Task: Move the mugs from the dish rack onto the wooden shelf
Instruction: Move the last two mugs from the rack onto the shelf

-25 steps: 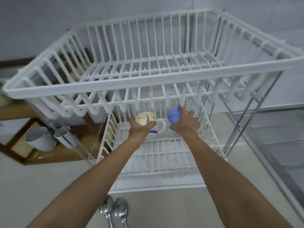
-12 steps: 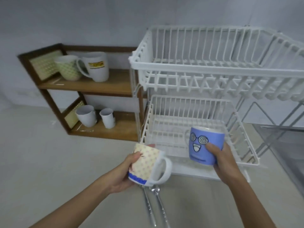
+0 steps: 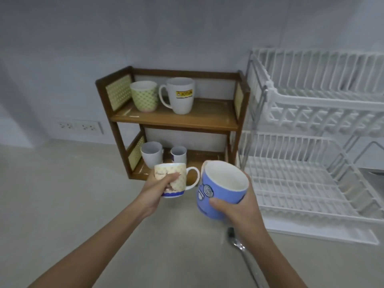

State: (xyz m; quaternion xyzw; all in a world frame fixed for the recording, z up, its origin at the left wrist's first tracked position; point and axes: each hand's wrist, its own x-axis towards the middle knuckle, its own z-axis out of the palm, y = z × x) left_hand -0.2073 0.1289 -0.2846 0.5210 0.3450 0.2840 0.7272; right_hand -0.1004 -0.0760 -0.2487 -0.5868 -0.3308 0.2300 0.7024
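Observation:
My left hand grips a cream patterned mug with a blue base and white handle, held upright just in front of the wooden shelf. A blue mug with a cartoon face is held in my right hand, tilted, its white inside showing. Both mugs hang above the counter, left of the white two-tier dish rack, whose tiers look bare. The shelf's top board carries a green patterned mug and a white logo mug. Two white cups stand on its bottom board.
A metal spoon lies on the beige counter below my right wrist. A wall socket strip sits left of the shelf. The rack's white drip tray juts toward me at the right.
Both hands carried the mugs out of the rack's lower tier and leftward toward the shelf. The view swung left, so the shelf is now central.

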